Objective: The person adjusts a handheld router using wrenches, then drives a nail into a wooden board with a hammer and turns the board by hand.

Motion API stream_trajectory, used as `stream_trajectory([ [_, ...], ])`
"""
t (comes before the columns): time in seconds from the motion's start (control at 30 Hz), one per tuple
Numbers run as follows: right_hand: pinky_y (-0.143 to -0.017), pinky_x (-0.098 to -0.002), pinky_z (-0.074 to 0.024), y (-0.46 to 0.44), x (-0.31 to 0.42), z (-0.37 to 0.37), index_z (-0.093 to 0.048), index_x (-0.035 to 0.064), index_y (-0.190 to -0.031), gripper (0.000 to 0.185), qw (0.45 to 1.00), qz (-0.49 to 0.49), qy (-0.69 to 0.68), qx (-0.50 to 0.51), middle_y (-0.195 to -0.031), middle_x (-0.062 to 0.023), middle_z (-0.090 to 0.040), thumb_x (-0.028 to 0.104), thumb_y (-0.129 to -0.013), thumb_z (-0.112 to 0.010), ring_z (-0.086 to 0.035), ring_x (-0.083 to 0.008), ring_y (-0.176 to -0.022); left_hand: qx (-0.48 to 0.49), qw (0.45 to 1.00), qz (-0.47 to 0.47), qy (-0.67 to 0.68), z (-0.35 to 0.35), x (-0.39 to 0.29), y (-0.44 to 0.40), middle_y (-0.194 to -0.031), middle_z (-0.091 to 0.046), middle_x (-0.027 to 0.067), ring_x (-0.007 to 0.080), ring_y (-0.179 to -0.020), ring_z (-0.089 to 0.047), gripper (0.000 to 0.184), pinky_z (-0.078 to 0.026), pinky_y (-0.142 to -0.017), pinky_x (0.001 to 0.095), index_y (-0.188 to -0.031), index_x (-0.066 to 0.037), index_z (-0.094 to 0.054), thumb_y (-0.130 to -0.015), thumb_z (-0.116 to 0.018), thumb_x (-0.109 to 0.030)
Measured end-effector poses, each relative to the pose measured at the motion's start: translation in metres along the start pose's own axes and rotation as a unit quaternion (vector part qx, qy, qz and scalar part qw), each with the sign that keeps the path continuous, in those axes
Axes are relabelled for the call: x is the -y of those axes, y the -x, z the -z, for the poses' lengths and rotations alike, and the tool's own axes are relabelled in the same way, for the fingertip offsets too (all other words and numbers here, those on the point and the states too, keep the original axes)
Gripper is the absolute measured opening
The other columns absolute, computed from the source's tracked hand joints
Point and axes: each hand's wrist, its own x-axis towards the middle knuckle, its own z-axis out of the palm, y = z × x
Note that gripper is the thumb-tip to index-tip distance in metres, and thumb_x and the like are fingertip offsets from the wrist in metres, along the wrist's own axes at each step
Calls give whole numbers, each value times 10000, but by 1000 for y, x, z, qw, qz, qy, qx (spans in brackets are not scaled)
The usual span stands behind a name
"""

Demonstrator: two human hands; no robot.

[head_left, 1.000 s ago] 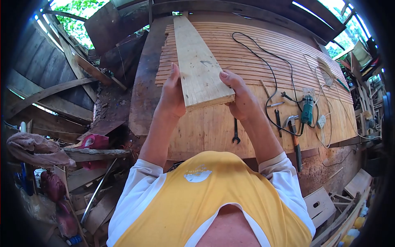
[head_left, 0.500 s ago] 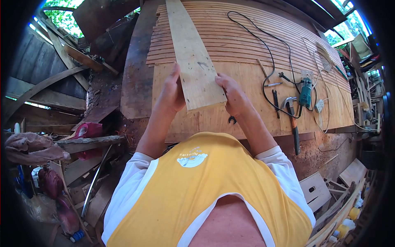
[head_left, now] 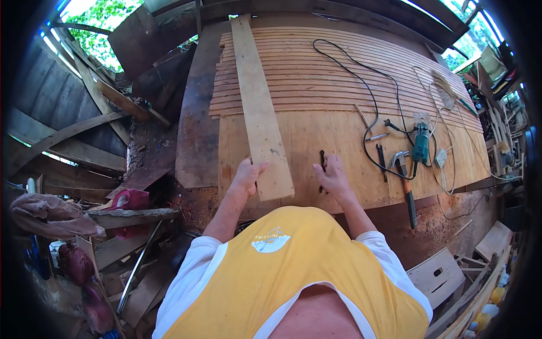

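Note:
My left hand is closed on the left edge of a long wooden plank, thumb on top and fingers beneath. The plank slopes away from me, its near end by my chest and its far end across the slatted boards. To its right, my right hand is closed at a dark open-end wrench on the plywood sheet. The thumb crosses the wrench's middle and hides part of it. Whether the wrench is lifted off the sheet, I cannot tell.
Further right lie a hammer, another wrench, a marker-like stick, a green power tool with a black cord, and a white socket block. Thin wooden slats cover the far part. Scrap wood is piled left.
My right hand has let go of the plank and moved right to the wrench. The plank's near end has come lower and closer. The view has shifted slightly.

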Motion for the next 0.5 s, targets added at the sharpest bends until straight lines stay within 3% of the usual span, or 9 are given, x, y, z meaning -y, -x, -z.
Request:
stream_trajectory([
  [0.03,-913,-466,-500,3,-12,3,-552,-58,-1226,557,1000,3,16,-24,-1091,-248,-615,372,-915,-725,-602,-396,-1049,-49,999,-2,-17,10,8,-6,-1211,-698,149,263,-1103,-689,399,-560,-982,427,-1287,20,-600,-934,-729,-114],
  [0.1,-917,-485,-496,6,-25,1,-558,-38,-1201,520,998,2,43,-39,-1100,-255,-603,356,-906,-728,-592,-427,-1055,-162,960,-106,-200,54,36,-33,-1110,-697,132,227,-988,-672,319,-566,-880,406,-1194,4,-621,-972,-713,-206],
  [0.17,-926,-496,-491,16,-43,12,-561,-19,-1185,489,996,-45,75,-30,-1129,-257,-593,347,-904,-722,-587,-437,-1069,-214,933,-108,-268,33,6,5,-1059,-679,140,240,-952,-612,368,-511,-867,401,-1164,9,-620,-1015,-657,-326],
  [0.2,-929,-502,-490,21,-47,19,-563,-7,-1179,474,996,-57,70,-29,-1136,-251,-589,344,-903,-721,-582,-438,-1083,-198,916,-104,-334,42,1,10,-1034,-666,132,222,-935,-585,388,-499,-861,409,-1150,-4,-626,-1041,-611,-376],
  [0.23,-932,-508,-488,22,-49,23,-566,5,-1173,459,995,-65,65,-28,-1143,-245,-585,341,-901,-720,-576,-440,-1097,-184,907,-152,-347,70,13,1,-1026,-660,112,195,-930,-582,378,-499,-847,392,-1139,-4,-633,-1051,-604,-371],
  [0.3,-940,-517,-479,28,-58,33,-570,15,-1168,451,992,-69,51,-88,-1143,-228,-582,328,-888,-734,-559,-431,-1123,-201,915,-137,-322,57,-3,33,-1033,-667,70,159,-902,-584,362,-506,-819,360,-1143,-9,-646,-1064,-596,-358],
  [0.37,-943,-515,-478,32,-71,56,-577,21,-1162,436,982,-94,64,-153,-1137,-222,-583,301,-871,-740,-555,-425,-1132,-178,910,-162,-337,90,5,53,-1101,-691,96,174,-957,-621,385,-516,-872,356,-1234,-4,-631,-1072,-581,-350],
  [0.43,-944,-513,-478,30,-91,74,-584,27,-1158,425,966,-104,106,-211,-1135,-217,-583,273,-851,-746,-555,-420,-1130,-174,812,-217,-513,127,3,78,-1154,-697,122,208,-1019,-647,412,-516,-905,357,-1313,2,-601,-1080,-559,-335],
  [0.5,-943,-510,-481,43,-121,103,-591,34,-1155,420,943,-106,176,-260,-1136,-213,-584,245,-829,-751,-561,-416,-1117,-152,812,-220,-519,136,-26,93,-1180,-696,128,223,-1047,-653,417,-513,-917,362,-1345,-4,-585,-1081,-555,-325],
])
